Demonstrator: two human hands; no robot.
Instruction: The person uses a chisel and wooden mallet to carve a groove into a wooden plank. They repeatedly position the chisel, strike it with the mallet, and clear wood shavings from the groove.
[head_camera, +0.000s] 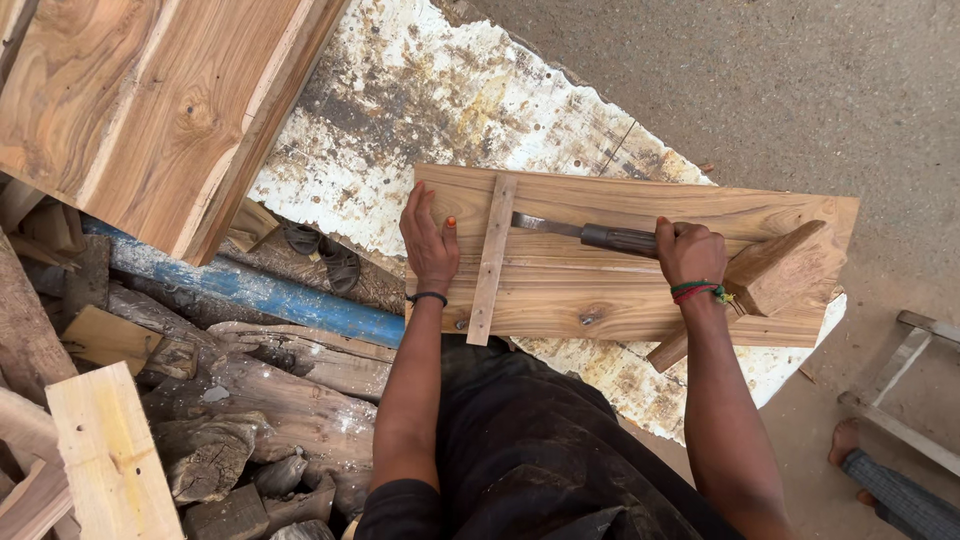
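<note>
You are in the middle of a chisel cut on the wooden board, which lies across the paint-stained white worktop right in front of you. Your right hand is clenched around the dark handle of the chisel, and its steel blade points toward nine o'clock, the tip lying against or just beside the thin wooden strip that crosses the board upright. Your left hand rests flat and released on the board's nine o'clock end, fingers spread toward twelve, pressing the piece down rather than gripping anything.

At the board's three o'clock end a wooden block sits on top, just beside your right wrist, with a slanted stick poking out below it toward five o'clock.

I judge the step in hand to be paring or cleaning the wood next to the strip. The next push calls for a low, steady blade angle and firm downward weight from your left hand, since the board overhangs the worktop edge and could shift. Note that your left thumb lies at nine o'clock from the blade, in line with its travel beyond the strip; a slip over the strip would carry the edge that way.

At eight o'clock from the board lie a blue pipe and a heap of rough logs; another person's foot shows at four o'clock.
</note>
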